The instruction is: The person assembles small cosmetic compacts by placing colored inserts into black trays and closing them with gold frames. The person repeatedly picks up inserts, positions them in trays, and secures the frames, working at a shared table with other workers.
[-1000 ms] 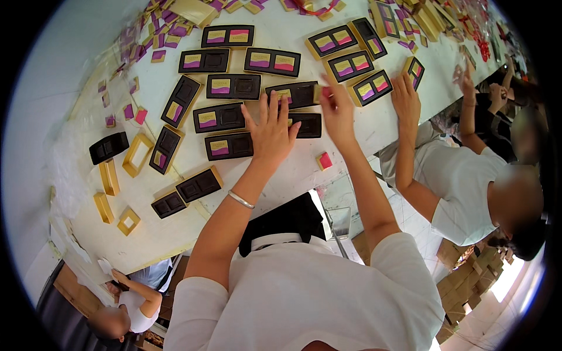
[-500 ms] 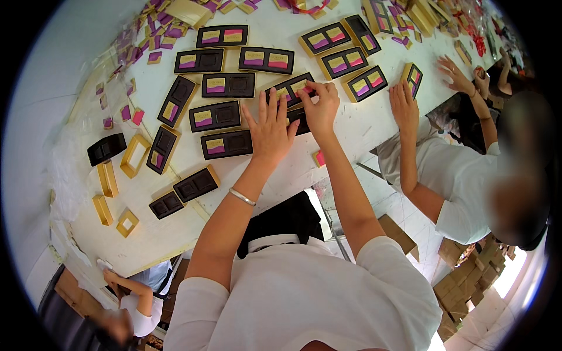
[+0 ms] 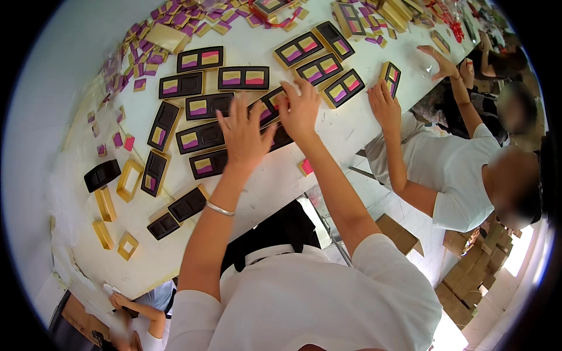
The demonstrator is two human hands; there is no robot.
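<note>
Above the rows of two-section boxes, my left hand (image 3: 244, 137) is spread, its fingertips over the right ends of half-filled boxes; I cannot tell if it touches them. My right hand (image 3: 300, 114) has its fingers bent and apart over the right end of a tilted box (image 3: 270, 104), hiding that end. A gold-and-purple packet shows in this box's visible part. Another dark box (image 3: 281, 139) lies partly under my hands. To their left, several black-and-gold boxes (image 3: 208, 136) each hold one packet and one bare dark section. Just behind my hands, a box (image 3: 243, 78) holds a purple and a pink packet.
Loose packets (image 3: 175, 29) are heaped at the far left. Gold sleeves (image 3: 130, 181) and black trays (image 3: 102, 175) lie at the left. Several filled boxes (image 3: 319, 68) stand right of centre. A co-worker's hand (image 3: 384, 105) touches a box (image 3: 390, 80) at the right. A pink packet (image 3: 305, 167) lies by the near edge.
The view has shifted. My left fingers have spread and moved left from the tilted box. My right fingers have loosened from their pinch at its pink packet. The co-worker's farther hand has turned.
</note>
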